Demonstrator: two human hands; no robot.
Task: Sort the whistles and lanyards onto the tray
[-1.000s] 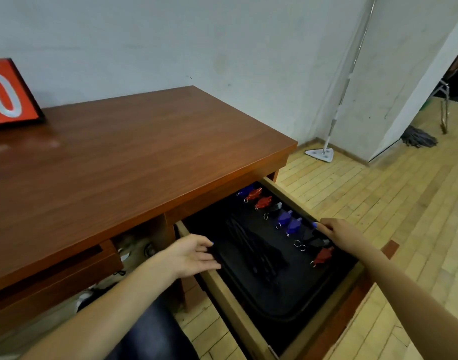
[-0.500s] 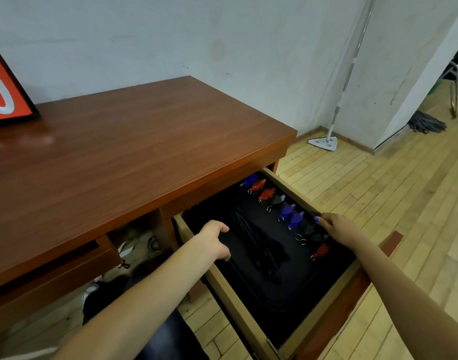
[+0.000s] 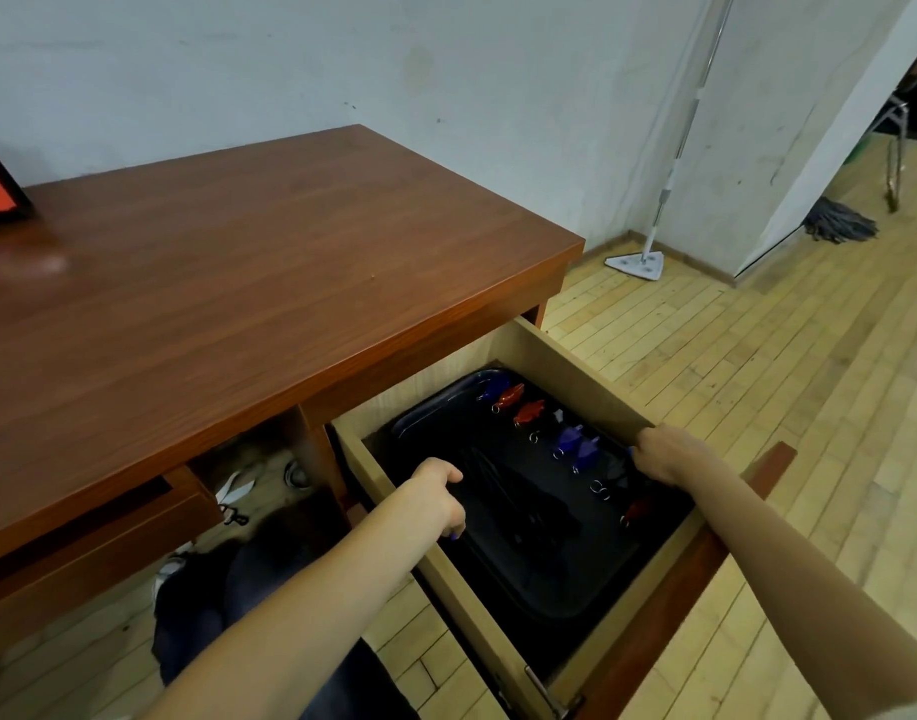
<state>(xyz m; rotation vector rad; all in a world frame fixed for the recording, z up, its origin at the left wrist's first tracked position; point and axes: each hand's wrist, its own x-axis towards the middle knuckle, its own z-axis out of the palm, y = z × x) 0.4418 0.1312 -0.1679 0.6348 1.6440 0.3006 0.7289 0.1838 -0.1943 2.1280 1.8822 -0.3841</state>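
Both bare forearms are reaching forward and down from the lower edge of the view, spread apart. The left hand (image 3: 435, 493) is curling loosely, knuckles up, fingers folding downward with a painted nail showing at the lowest fingertip. The right hand (image 3: 669, 454) is lying palm down farther out, fingers bending over and gripping an edge, the wrist running straight into the outstretched forearm.
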